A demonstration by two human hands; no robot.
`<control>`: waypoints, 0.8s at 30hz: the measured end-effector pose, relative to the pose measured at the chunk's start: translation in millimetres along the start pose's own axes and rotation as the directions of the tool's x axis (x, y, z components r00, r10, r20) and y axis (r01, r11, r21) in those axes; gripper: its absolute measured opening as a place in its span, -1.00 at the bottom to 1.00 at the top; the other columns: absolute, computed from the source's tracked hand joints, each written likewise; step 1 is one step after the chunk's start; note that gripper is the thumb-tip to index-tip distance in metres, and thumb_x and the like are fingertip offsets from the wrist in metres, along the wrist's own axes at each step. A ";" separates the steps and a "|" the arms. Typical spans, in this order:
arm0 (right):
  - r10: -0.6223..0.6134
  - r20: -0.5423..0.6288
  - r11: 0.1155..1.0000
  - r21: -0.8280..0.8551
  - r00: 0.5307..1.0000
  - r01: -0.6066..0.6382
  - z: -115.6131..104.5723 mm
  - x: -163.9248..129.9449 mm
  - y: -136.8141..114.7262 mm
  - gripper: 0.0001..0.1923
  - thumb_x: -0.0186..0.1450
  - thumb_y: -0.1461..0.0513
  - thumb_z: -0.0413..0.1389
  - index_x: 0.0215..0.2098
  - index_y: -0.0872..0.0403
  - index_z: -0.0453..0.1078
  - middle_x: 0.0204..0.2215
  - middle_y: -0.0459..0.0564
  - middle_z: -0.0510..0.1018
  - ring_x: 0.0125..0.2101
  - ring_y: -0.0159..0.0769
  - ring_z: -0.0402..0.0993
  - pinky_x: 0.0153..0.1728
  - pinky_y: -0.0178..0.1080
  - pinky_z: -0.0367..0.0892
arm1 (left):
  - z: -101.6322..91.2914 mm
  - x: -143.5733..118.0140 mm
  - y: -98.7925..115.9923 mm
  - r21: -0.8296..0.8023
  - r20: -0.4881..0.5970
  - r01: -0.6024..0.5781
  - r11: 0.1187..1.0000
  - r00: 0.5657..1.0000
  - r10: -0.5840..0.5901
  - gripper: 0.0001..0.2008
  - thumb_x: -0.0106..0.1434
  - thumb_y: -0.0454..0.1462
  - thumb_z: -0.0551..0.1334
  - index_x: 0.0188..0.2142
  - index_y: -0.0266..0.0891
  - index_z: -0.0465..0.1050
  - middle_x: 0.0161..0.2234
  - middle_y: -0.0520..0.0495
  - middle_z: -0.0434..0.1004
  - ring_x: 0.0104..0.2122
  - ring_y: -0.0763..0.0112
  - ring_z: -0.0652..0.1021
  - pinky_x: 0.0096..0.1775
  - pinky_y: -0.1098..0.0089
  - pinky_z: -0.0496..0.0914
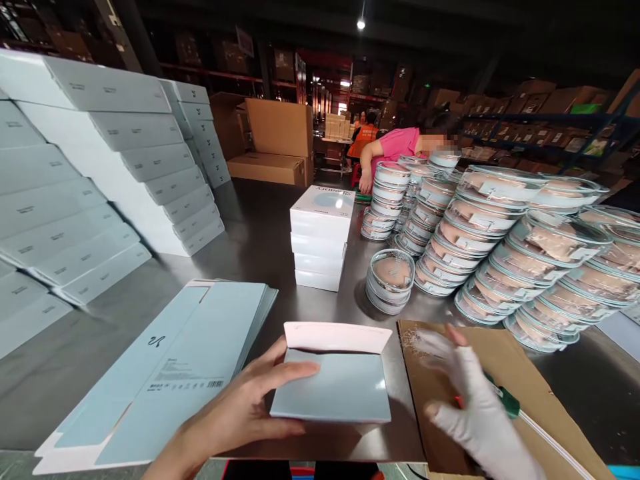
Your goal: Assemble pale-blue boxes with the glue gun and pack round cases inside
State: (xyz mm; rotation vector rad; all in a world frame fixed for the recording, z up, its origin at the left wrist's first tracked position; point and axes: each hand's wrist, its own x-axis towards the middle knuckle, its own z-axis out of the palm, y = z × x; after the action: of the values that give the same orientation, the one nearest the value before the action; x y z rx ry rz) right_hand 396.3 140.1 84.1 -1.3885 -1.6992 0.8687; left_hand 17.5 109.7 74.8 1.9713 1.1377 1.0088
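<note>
Box (330, 387), pale blue, flap raised, is held in the left hand (245, 393), thumb on top. Right of it, the gloved right hand (475, 407) is spread wide above brown cardboard (535, 380). Left of the left hand lie flat cartons (200, 347); beyond both hands stand stacked white boxes (320, 247) and clear round cases (465, 237).

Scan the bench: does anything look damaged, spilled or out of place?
One thing: the cardboard sheet has a pale, rough patch near its far left corner, beside the gloved right hand. It looks odd against the mostly plain brown surface; whether it is scuffing or residue, I cannot tell.
</note>
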 end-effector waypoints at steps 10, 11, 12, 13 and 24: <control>-0.578 0.298 0.813 0.128 0.760 0.568 54.4 7.3 -35.1 -0.02 0.18 0.33 0.37 0.42 -0.33 0.08 0.07 0.04 0.60 0.15 -0.03 0.54 0.12 -0.03 0.47 | 36.0 -7.8 -20.6 -0.152 -0.347 -0.404 0.902 0.876 0.334 -0.36 0.36 -0.19 0.37 0.28 0.35 0.13 0.17 0.00 0.41 0.29 0.21 0.42 0.30 -0.07 0.35; -0.617 0.303 0.781 0.130 0.726 0.610 57.3 7.9 -37.7 -0.07 0.20 0.35 0.33 0.41 -0.30 0.10 0.01 0.02 0.62 0.11 -0.08 0.57 0.11 -0.06 0.48 | 33.5 -8.1 -18.1 -0.083 -0.276 -0.398 0.913 0.890 0.363 -0.41 0.40 -0.24 0.31 0.29 0.32 0.16 0.15 -0.04 0.41 0.34 0.19 0.36 0.31 -0.06 0.33; -0.659 0.310 0.743 0.125 0.685 0.658 60.6 9.4 -41.0 -0.14 0.23 0.37 0.29 0.38 -0.26 0.13 -0.03 0.01 0.62 0.07 -0.11 0.59 0.11 -0.07 0.48 | 29.6 -8.7 -14.8 0.001 -0.195 -0.385 0.923 0.905 0.378 -0.48 0.43 -0.28 0.27 0.27 0.27 0.23 0.14 -0.08 0.40 0.38 0.15 0.29 0.31 -0.05 0.33; -0.696 0.319 0.701 0.112 0.643 0.704 64.0 11.5 -44.7 -0.23 0.27 0.37 0.25 0.36 -0.22 0.17 -0.05 0.02 0.61 0.05 -0.13 0.59 0.13 -0.06 0.46 | 25.1 -9.2 -10.8 0.085 -0.119 -0.366 0.927 0.920 0.374 -0.55 0.44 -0.30 0.24 0.23 0.22 0.33 0.14 -0.11 0.39 0.42 0.10 0.22 0.31 -0.03 0.34; -0.507 0.027 0.861 0.066 0.862 0.504 70.3 -1.9 -12.1 -0.27 0.38 0.05 0.23 0.43 -0.21 0.07 0.37 0.14 0.29 0.31 0.10 0.32 0.19 0.05 0.42 | 18.1 -14.5 -19.2 0.043 -0.348 -0.205 0.978 0.914 0.207 -0.79 0.40 -0.20 0.31 0.01 0.08 0.56 0.15 -0.10 0.56 0.24 0.04 0.50 0.18 0.04 0.48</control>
State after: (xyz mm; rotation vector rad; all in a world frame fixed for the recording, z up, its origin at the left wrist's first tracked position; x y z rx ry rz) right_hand 329.2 133.5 60.8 -0.8174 -1.9302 0.6388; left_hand 20.4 102.1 45.8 1.9971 1.1301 1.5197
